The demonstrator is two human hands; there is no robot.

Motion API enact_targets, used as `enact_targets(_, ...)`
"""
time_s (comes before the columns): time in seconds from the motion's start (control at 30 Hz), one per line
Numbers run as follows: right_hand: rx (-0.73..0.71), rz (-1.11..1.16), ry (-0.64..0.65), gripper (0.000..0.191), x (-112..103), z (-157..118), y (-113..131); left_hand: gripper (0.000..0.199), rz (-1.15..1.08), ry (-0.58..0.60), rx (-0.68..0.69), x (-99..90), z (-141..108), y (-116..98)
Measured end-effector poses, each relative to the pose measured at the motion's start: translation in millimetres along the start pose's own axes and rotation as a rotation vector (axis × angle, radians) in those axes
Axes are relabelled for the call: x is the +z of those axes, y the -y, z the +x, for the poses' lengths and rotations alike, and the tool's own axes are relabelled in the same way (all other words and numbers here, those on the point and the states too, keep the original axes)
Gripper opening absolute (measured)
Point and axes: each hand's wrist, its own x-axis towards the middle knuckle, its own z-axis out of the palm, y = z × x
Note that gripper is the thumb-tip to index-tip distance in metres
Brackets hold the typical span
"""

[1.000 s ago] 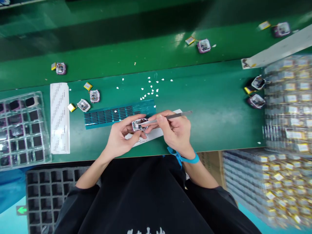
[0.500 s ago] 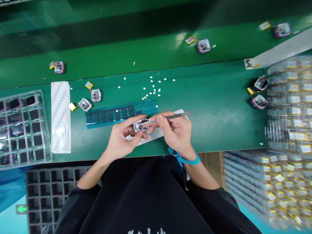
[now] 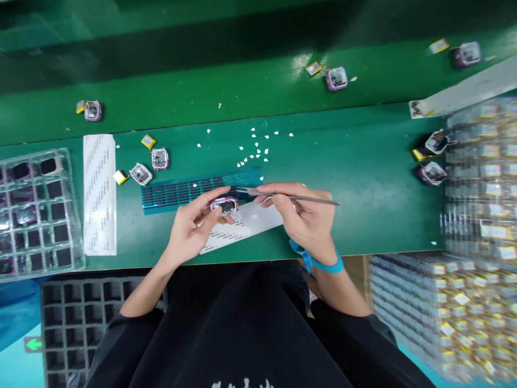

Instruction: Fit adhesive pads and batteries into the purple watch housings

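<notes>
My left hand (image 3: 190, 227) grips a small open watch case (image 3: 224, 206), its circuitry exposed and its rim white and purple. Between the thumb and fingers of my right hand (image 3: 309, 218) is a pair of metal tweezers (image 3: 301, 198). Their tips point left, just above the case and near my left index fingertip, over a blue film sheet (image 3: 183, 194) with rows of dark strips. Whether the tips pinch anything is too small to tell. Beneath both hands lies a white printed backing sheet (image 3: 246, 226), slightly slanted.
Small white stickers (image 3: 257, 151) are scattered beyond my hands. Open watch cases with yellow batteries (image 3: 160, 158) lie to the left, at the back and at the right edge. A clear tray (image 3: 36, 215) and a white strip (image 3: 99, 194) are left; stacked battery trays (image 3: 484, 188) stand right.
The tweezers have come out of the watch case, and my right hand has shifted right. My left hand has moved slightly left and tilted the case. More of the white backing sheet shows.
</notes>
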Motion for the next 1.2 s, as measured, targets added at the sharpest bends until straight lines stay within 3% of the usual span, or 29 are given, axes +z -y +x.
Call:
enact_targets(0.13,0.019,-0.143,0.227,0.019,-10,15,-17,0.025,0.314,-0.095,0.18,-15.7,9,5)
enact_targets(0.2,0.046,-0.137,0.256,0.021,-10,18,-28,0.022,0.498,-0.072,0.275,-19.7,17,11)
enact_targets(0.37,0.028,-0.153,0.253,0.021,-8,19,-44,0.025,0.692,0.063,0.397,-21.0,30,28)
enact_targets(0.6,-0.222,-0.328,0.272,0.022,1,23,-48,0.026,0.752,0.102,0.455,-20.8,30,34)
enact_targets(0.77,-0.308,-0.402,0.117,0.025,0,44,-36,0.025,0.85,0.143,0.528,-18.6,27,29)
enact_targets(0.87,-0.327,-0.375,0.02,0.025,-7,58,-24,0.021,0.682,0.113,0.541,-13.0,27,14)
enact_targets(0.93,-0.328,-0.375,-0.054,0.026,-9,63,-21,0.016,0.377,-0.084,0.446,-10.5,35,2)
enact_targets(1.0,-0.361,-0.369,-0.132,0.028,-7,63,-24,0.01,-0.002,-0.275,0.252,-11.9,50,-7)
enact_targets(1.1,-0.459,-0.364,-0.134,0.03,0,56,-33,0.006,-0.396,-0.196,-0.067,-18.2,75,-9)
enact_targets(1.2,-0.48,-0.354,0.006,0.032,6,48,-38,0.005,-0.559,-0.083,-0.208,-19.6,84,-2)
